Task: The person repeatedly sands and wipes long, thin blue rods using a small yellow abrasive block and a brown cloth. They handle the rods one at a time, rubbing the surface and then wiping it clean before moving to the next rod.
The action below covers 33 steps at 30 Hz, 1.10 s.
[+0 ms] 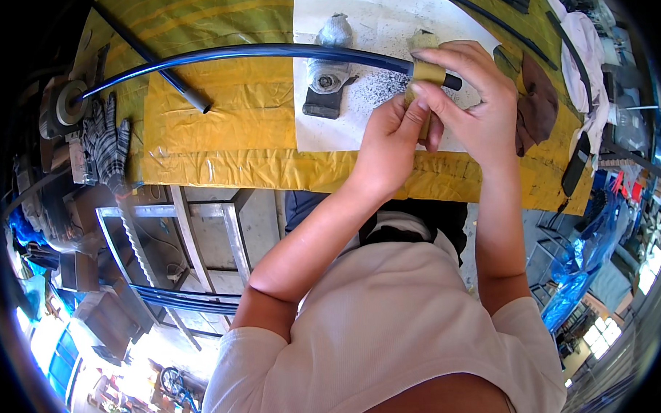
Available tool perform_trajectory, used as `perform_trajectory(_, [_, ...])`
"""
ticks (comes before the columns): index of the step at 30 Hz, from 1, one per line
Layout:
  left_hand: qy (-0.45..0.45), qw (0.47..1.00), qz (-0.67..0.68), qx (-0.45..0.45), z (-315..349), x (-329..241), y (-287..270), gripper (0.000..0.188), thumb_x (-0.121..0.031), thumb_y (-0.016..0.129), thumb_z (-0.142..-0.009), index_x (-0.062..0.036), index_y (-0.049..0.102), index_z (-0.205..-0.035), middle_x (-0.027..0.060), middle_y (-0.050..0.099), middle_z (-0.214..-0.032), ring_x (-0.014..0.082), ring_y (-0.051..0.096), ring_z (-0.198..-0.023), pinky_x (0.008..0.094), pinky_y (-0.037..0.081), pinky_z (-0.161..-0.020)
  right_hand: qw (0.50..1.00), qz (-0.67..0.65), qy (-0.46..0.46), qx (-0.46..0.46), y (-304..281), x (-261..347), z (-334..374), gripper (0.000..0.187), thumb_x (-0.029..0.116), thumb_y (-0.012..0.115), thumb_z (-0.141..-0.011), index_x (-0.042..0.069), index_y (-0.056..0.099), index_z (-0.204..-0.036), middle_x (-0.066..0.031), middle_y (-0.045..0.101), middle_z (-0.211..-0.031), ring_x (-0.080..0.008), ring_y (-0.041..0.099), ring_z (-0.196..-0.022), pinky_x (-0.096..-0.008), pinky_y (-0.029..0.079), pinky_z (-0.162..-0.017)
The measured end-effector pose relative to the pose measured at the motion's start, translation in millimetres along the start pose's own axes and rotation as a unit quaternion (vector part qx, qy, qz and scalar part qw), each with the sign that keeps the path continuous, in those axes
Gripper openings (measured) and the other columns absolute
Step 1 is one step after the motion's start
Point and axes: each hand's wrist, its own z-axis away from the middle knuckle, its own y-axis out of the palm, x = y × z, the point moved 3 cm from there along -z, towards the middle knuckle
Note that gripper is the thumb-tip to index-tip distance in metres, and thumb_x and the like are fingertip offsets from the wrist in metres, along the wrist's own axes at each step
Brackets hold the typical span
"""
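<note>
Blue-black tube (289, 51) spans upper left to upper right, a tan strip (429, 73) around it near its right tip. Left hand (388, 142) and right hand (481, 92) pinch the strip; uneven pulling could slide it off.

Workshop: the bench (219, 141) is covered in yellow sheeting, with white paper (315, 138) beneath the hands scattered with black grit (386, 88). Knit glove (108, 141) and dark loose tube (185, 90) lie well left of the left hand (386, 142); bare metal frame (234, 224) stands lower left, blue plastic sheeting (566, 286) lower right of the right hand (483, 99).
</note>
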Motion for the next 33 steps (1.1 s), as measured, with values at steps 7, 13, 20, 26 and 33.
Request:
perform_trajectory(7, [-0.009,1.000,0.002,-0.002,-1.8,3.1,-1.2,0.029,-0.023,0.037,-0.098,-0.0038,0.049,-0.080,0.0010,0.050,-0.065,0.0082,0.046,-0.059,0.0225,0.039,-0.056,0.999,-0.025,0.040,0.006,2.5,2.5,1.2,0.023,0.004,0.074,-0.065,0.002,0.067,-0.087,-0.0091,0.063,-0.080,-0.0210,0.060,-0.074,-0.0281,0.048,-0.064])
perform_trajectory(13, [0.027,0.999,-0.016,-0.007,-3.6,-0.6,-3.5,0.028,-0.021,0.036,-0.099,-0.0036,0.050,-0.081,0.0005,0.049,-0.064,0.0081,0.045,-0.058,0.0224,0.039,-0.055,0.999,-0.027,0.032,0.013,6.4,1.8,5.4,0.022,0.002,0.073,-0.065,-0.001,0.067,-0.086,-0.0098,0.063,-0.083,-0.0201,0.061,-0.075,-0.0265,0.049,-0.064])
perform_trajectory(20, [0.008,1.000,0.021,-0.012,-2.4,1.8,-2.9,0.027,-0.021,0.036,-0.099,-0.0030,0.049,-0.083,0.0006,0.048,-0.065,0.0084,0.045,-0.058,0.0225,0.040,-0.056,0.999,-0.041,0.023,0.003,8.5,3.8,4.2,0.023,0.000,0.073,-0.064,-0.001,0.067,-0.087,-0.0105,0.063,-0.083,-0.0193,0.061,-0.078,-0.0262,0.049,-0.065])
perform_trajectory(26, [0.021,1.000,0.007,-0.011,-3.9,2.0,-2.7,0.028,-0.022,0.036,-0.099,-0.0033,0.049,-0.082,0.0002,0.047,-0.064,0.0078,0.045,-0.058,0.0223,0.040,-0.055,0.999,-0.046,0.014,-0.003,7.6,4.5,2.6,0.021,-0.002,0.073,-0.064,-0.002,0.067,-0.084,-0.0107,0.063,-0.081,-0.0195,0.061,-0.078,-0.0258,0.049,-0.064])
perform_trajectory(33, [0.059,0.998,-0.016,0.019,-4.2,-6.4,-0.7,0.027,-0.021,0.039,-0.098,-0.0035,0.049,-0.081,0.0001,0.047,-0.063,0.0079,0.044,-0.057,0.0219,0.038,-0.054,0.998,-0.053,-0.022,-0.012,6.9,0.3,-3.6,0.022,0.000,0.072,-0.065,-0.002,0.067,-0.086,-0.0111,0.063,-0.082,-0.0202,0.061,-0.079,-0.0268,0.049,-0.066])
